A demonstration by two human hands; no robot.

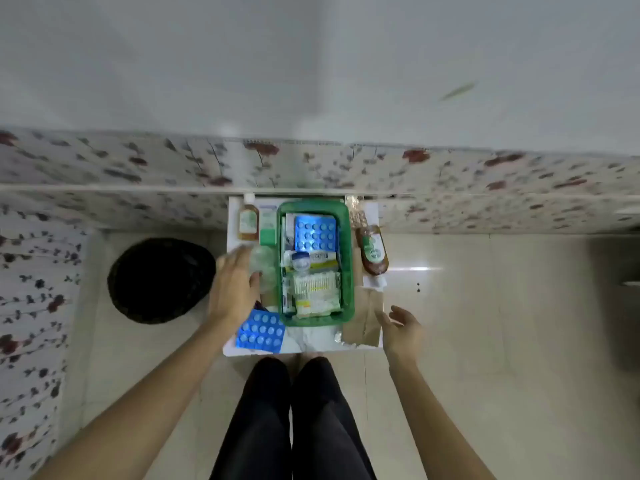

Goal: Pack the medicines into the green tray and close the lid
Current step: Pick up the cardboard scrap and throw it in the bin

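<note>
The green tray (348, 271) stands on a small white table (311, 342), filled with a blue blister pack (315, 232), boxes and a cotton swab packet (315, 285). My left hand (233, 289) rests over a clear round container (264, 268) just left of the tray; whether it grips it I cannot tell. A second blue blister pack (260, 330) lies at the table's front left. My right hand (403, 329) hovers open at the table's right front edge, holding nothing. No lid can be made out.
Two brown bottles lie on the table: a small one (248, 221) at the back left beside a green-white box (267, 223), a larger one (372, 252) right of the tray. A black round basket (159, 280) sits on the floor to the left. A floral wall stands behind.
</note>
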